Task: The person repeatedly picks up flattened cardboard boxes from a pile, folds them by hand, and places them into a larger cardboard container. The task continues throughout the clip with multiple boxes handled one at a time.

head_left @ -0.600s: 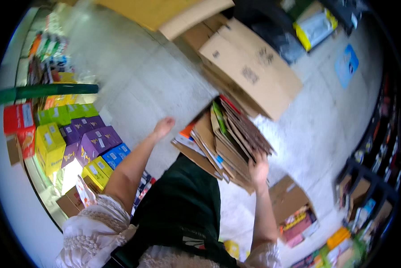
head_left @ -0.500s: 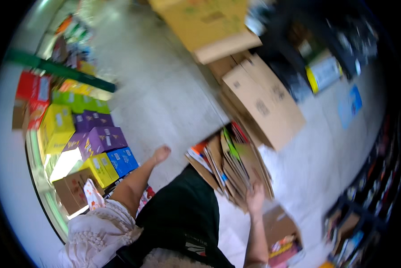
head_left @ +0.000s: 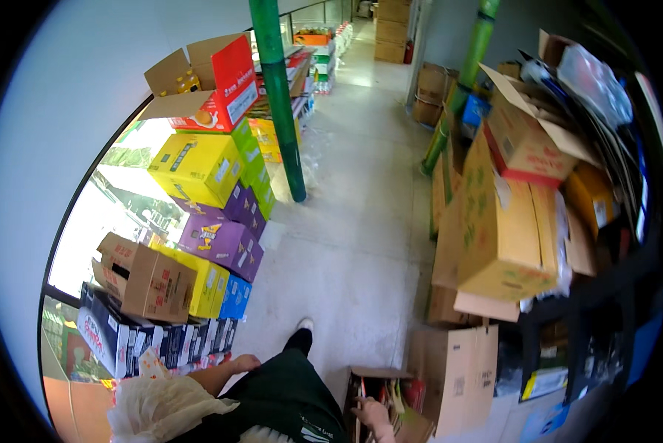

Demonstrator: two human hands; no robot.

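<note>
My right hand [head_left: 373, 413] is at the near side of an open cardboard box [head_left: 354, 378] low in front of me. Its fingers are curled over the flattened cardboard [head_left: 395, 399] standing on edge in the box. My left hand [head_left: 244, 362] hangs beside my dark green apron [head_left: 294, 387], its fingers loosely curled and nothing seen in them. Close to that hand, several dark cartons [head_left: 135, 340] stand in a row. Taller and pale brown, another carton [head_left: 457, 376] adjoins the open box on the right.
Yellow, purple and blue cartons [head_left: 224, 244] are stacked along the left window, topped by an open red box [head_left: 231, 81]. Green posts [head_left: 276, 103] rise on both sides of the walkway [head_left: 346, 221]. Large boxes [head_left: 505, 236] are piled on the right beside a black rack [head_left: 538, 317].
My view has swung up to the walkway ahead. Both hands and the box of flattened cardboard now appear lower in the picture; a shoe has come into view.
</note>
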